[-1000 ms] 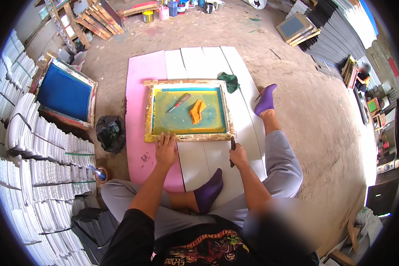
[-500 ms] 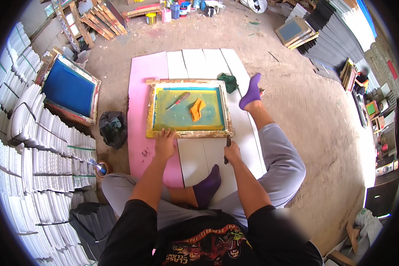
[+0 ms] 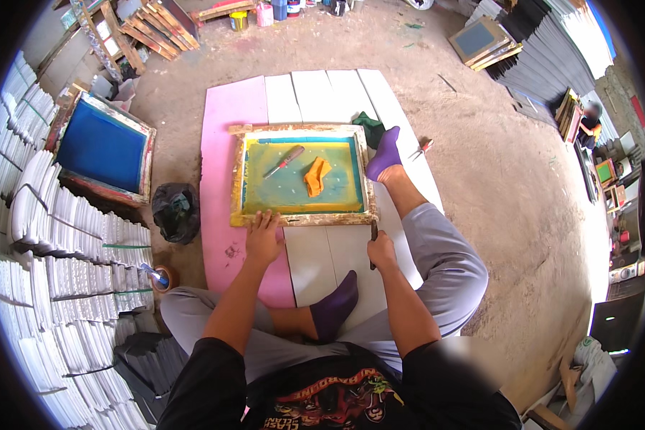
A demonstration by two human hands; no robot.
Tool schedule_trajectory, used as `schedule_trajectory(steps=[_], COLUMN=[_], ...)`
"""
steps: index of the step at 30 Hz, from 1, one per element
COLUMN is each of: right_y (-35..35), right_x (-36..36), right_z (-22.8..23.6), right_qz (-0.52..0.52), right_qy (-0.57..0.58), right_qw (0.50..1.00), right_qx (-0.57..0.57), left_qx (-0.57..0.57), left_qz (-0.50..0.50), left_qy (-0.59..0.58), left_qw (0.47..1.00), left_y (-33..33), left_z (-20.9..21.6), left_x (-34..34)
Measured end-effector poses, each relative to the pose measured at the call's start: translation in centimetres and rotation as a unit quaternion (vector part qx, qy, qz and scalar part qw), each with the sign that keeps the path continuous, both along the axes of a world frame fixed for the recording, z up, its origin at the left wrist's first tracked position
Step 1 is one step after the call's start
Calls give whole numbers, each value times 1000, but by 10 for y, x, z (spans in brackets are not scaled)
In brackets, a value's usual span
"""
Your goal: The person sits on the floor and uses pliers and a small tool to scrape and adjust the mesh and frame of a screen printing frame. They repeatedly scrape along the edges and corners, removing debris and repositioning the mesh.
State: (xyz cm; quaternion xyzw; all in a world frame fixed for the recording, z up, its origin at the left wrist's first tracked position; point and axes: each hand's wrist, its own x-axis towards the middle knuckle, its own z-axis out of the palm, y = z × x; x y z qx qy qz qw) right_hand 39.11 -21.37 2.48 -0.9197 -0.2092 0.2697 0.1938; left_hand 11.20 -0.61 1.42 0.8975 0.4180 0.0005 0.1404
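Note:
A screen-printing frame with a worn wooden border lies flat before me, its mesh stained yellow and blue-green. On the mesh rest a screwdriver and a crumpled orange cloth. My left hand lies on the near wooden rail, left of the middle, with its fingers spread. Close to the near right corner, my right hand is wrapped round a slim dark tool that points at the frame. Its exact kind cannot be made out. My right foot in a purple sock is against the frame's right side.
Pink and white sheets lie under the frame. A dark green cloth and red-handled pliers are near my foot. At left are a blue screen, a black bag and stacked white sheets. Another person sits far right.
My right foot has moved left against the frame, and the pliers behind it now show. My right hand, with the dark tool, is slightly farther right. The left hand stays on the rail.

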Motion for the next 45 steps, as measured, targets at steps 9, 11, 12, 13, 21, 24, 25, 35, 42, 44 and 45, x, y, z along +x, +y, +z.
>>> schedule_trajectory(steps=[9, 11, 12, 13, 21, 24, 25, 35, 42, 44, 45], right_y=[3, 7, 7, 7, 12, 12, 9, 7, 26, 33, 40], right_x=[-5, -6, -7, -6, -5, -1, 0, 6, -33, -50, -63], right_z=[-4, 2, 4, 3, 4, 7, 1, 5, 38, 31, 39], right_qz=[10, 15, 18, 22, 28, 39, 41, -160, -42, -8, 7], right_qy=[3, -4, -7, -15, -48, -32, -57, 290, 374, 409, 428], right_qw=[1000, 1000, 1000, 1000, 998, 999, 997, 933, 908, 894, 888], right_qx=[27, 21, 19, 16, 23, -12, -9, 141, 185, 180, 167], left_qx=[-2, 0, -1, -2, -9, -10, -11, -8, 31, -15, -66], left_qz=[-6, -5, -3, -2, 1, 3, 2, 1, 0, -12, -6], left_qy=[-25, -32, -33, -37, -50, -57, -59, -79, -205, -318, -372], left_qw=[1000, 999, 999, 999, 999, 998, 998, 997, 978, 948, 926], left_y=[-1, -2, -3, -3, -2, -2, -3, -4, -14, -24, -31], left_z=[-5, -5, -4, -3, -1, -2, -1, -3, 11, 14, 13], left_x=[-4, -5, -6, -4, -5, -6, -6, -4, 6, 17, 22])
